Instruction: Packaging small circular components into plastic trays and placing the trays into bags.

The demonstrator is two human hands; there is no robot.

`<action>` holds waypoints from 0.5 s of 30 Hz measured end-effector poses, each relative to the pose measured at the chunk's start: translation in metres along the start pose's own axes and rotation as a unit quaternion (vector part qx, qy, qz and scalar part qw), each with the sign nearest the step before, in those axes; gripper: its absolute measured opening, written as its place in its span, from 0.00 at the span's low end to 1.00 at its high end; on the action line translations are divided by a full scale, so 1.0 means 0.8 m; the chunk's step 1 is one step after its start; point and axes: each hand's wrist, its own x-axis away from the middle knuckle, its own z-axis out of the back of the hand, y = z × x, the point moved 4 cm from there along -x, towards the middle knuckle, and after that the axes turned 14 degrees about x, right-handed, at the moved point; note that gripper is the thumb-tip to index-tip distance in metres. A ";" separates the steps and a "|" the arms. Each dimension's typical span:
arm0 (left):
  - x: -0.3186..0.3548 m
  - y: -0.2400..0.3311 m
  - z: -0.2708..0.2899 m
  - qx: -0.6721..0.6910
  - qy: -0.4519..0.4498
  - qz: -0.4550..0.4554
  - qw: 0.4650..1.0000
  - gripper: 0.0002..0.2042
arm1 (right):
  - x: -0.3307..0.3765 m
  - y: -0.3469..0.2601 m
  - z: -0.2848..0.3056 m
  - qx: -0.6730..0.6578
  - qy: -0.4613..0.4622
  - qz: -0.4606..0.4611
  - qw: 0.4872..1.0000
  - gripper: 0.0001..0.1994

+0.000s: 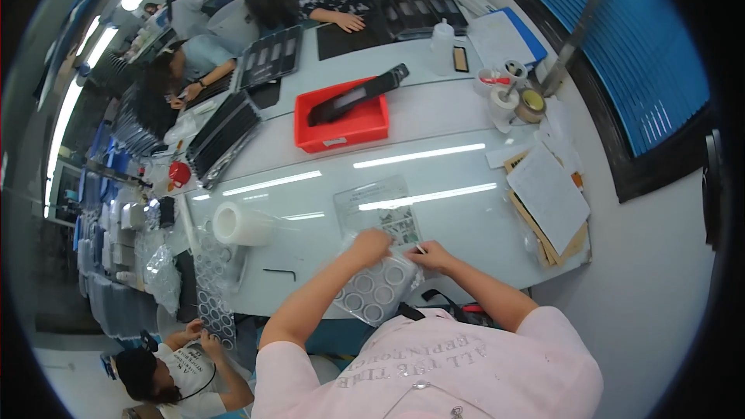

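A clear tray (366, 295) with several round grey rings in its wells lies slanted at the table's front edge, close to my body. My left hand (372, 245) is closed at its far edge, over crinkled clear film. To the right, my right hand (434, 257) pinches a small, thin white stick (421, 248) near the tray's corner. Its fingertips are partly hidden, and the stick's kind is too small to make out. Beyond both hands, a printed sheet (378, 200) lies flat on the glossy tabletop.
A roll of clear film (242, 225) and a black hex key (279, 272) lie left. Ahead is a red bin (341, 136) holding a black part (357, 98). Papers (548, 198) and tape rolls (531, 104) are right. Co-workers sit across and at left, one holding a ring sheet (216, 318).
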 end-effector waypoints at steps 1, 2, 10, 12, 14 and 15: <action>0.000 0.010 -0.003 -0.017 -0.007 -0.016 1.000 0.15 | 0.007 0.001 0.005 -0.003 -0.003 -0.011 1.000 0.10; -0.001 0.026 -0.005 -0.036 -0.015 -0.034 0.999 0.15 | 0.012 0.003 0.010 -0.007 -0.005 -0.022 1.000 0.10; 0.017 0.041 -0.011 0.041 0.115 -0.048 0.991 0.16 | 0.028 -0.006 0.016 0.053 0.015 0.033 0.998 0.09; 0.011 0.039 -0.021 0.069 0.110 -0.022 0.991 0.16 | 0.029 -0.008 0.015 0.030 0.012 0.040 0.999 0.09; 0.017 0.043 -0.018 0.055 0.276 -0.076 0.957 0.16 | 0.030 -0.006 0.016 0.005 0.010 0.046 0.999 0.09; 0.015 0.042 -0.021 0.056 0.274 -0.076 0.957 0.16 | 0.029 -0.004 0.016 0.016 0.009 0.038 0.999 0.09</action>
